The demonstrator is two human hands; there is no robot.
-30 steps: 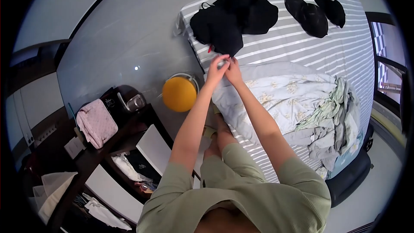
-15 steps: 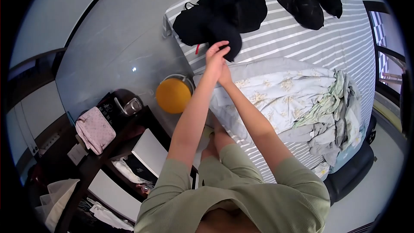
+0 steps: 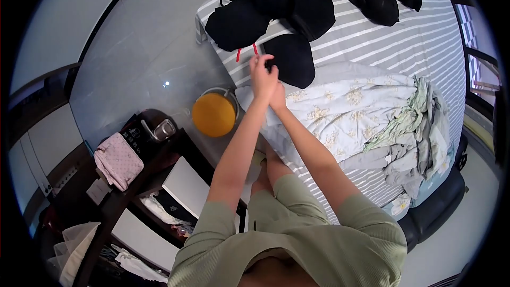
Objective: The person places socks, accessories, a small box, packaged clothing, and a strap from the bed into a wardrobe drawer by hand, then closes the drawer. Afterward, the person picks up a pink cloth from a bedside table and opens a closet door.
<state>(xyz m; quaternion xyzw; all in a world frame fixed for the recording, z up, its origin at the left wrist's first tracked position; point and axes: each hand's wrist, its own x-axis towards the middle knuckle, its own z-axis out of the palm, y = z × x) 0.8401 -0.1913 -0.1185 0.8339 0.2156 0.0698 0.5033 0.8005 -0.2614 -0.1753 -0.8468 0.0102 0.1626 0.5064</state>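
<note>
A black cap point(image 3: 292, 62) is held by its near-left edge, over the striped bed. My left hand point(image 3: 263, 74) has its fingers bent in a pinch at that edge, around a small dark part that may be a strap. Close against it, my right hand point(image 3: 277, 97) is closed at the same edge, its fingers mostly hidden behind the left hand. Just beyond lies a pile of black hats point(image 3: 236, 25), with a thin black loop at its left side. A red strip point(image 3: 238, 54) shows beneath the pile near my left hand.
Two more black caps point(image 3: 378, 2) lie at the far right of the striped bed point(image 3: 340, 42). A crumpled floral quilt point(image 3: 340, 111) spreads before my right arm. Left of the bed stand a round yellow stool point(image 3: 214, 115) and a dark shelf unit point(image 3: 133, 194) holding a pink bag point(image 3: 119, 160).
The black cap has turned so its broad rounded side now faces up, and it has come nearer, apart from the pile. Both hands stay together at its edge, with the left fingers more bent.
</note>
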